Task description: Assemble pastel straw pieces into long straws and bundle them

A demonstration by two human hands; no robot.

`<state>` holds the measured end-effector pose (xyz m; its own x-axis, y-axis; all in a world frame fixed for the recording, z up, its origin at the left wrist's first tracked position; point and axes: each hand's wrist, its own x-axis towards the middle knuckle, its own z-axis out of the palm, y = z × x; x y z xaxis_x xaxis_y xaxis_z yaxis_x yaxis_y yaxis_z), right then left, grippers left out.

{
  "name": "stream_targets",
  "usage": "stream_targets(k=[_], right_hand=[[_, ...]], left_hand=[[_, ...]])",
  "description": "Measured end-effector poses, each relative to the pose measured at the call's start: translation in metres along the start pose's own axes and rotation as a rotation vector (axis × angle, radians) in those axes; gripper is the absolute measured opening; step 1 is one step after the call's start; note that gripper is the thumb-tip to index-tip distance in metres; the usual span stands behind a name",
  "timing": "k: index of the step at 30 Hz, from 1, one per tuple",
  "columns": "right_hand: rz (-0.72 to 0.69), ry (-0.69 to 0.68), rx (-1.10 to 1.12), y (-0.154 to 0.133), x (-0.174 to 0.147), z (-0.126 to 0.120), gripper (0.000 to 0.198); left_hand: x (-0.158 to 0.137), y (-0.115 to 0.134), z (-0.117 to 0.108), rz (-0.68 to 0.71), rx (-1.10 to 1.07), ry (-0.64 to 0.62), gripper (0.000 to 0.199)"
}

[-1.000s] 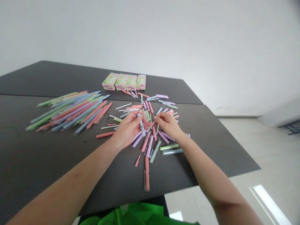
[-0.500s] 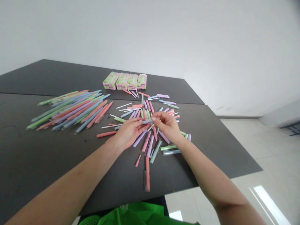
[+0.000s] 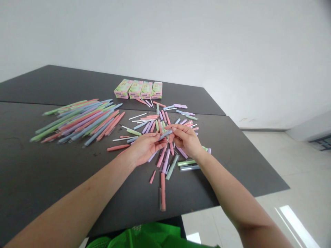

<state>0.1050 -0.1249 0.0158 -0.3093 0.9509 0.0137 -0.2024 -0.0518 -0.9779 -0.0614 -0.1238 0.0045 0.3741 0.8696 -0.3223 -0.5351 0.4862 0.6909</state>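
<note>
Between my two hands is a blue pen part (image 3: 164, 134), tilted up to the right. My left hand (image 3: 144, 146) pinches its lower left end between thumb and fingers. The fingertips of my right hand (image 3: 188, 140) close on its upper right end and partly cover it. Beneath and around both hands lie loose pen parts, such as a purple barrel (image 3: 166, 161), a green barrel (image 3: 172, 167) and thin white refills (image 3: 139, 116). Some of these are hidden behind my fingers.
A large pile of pastel pens (image 3: 80, 120) lies on the dark table (image 3: 64, 179) at the left. Small pink-and-green boxes (image 3: 134, 90) stand in a row at the back. A red barrel (image 3: 162, 193) lies towards the near table edge.
The blue part has turned from nearly level to tilted, its right end higher. My right hand has moved slightly to the right, and my left hand slightly down.
</note>
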Motion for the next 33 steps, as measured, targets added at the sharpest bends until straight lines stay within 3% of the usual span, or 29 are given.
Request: stream_targets(k=[5, 8, 15, 19, 25, 33], right_hand=[[-0.012, -0.023, 0.024, -0.002, 0.000, 0.000, 0.029], [-0.070, -0.010, -0.131, -0.001, -0.002, 0.001, 0.033], [-0.369, 0.156, -0.526, 0.000, -0.011, 0.002, 0.028], [-0.400, 0.134, -0.612, 0.000, -0.013, 0.002, 0.026], [-0.400, 0.286, -0.556, 0.001, -0.007, -0.003, 0.029], [-0.268, 0.382, -0.227, 0.001, 0.004, -0.008, 0.031]], left_hand=[[-0.001, 0.000, -0.001, -0.010, 0.009, -0.011, 0.021], [-0.002, 0.000, -0.001, -0.045, 0.021, -0.038, 0.020], [-0.002, 0.002, 0.001, -0.092, -0.061, -0.049, 0.022], [-0.002, 0.002, 0.002, -0.071, -0.065, -0.048, 0.023], [0.000, 0.002, 0.000, -0.062, -0.042, -0.026, 0.021], [-0.001, 0.002, -0.001, -0.020, -0.009, -0.019, 0.020]])
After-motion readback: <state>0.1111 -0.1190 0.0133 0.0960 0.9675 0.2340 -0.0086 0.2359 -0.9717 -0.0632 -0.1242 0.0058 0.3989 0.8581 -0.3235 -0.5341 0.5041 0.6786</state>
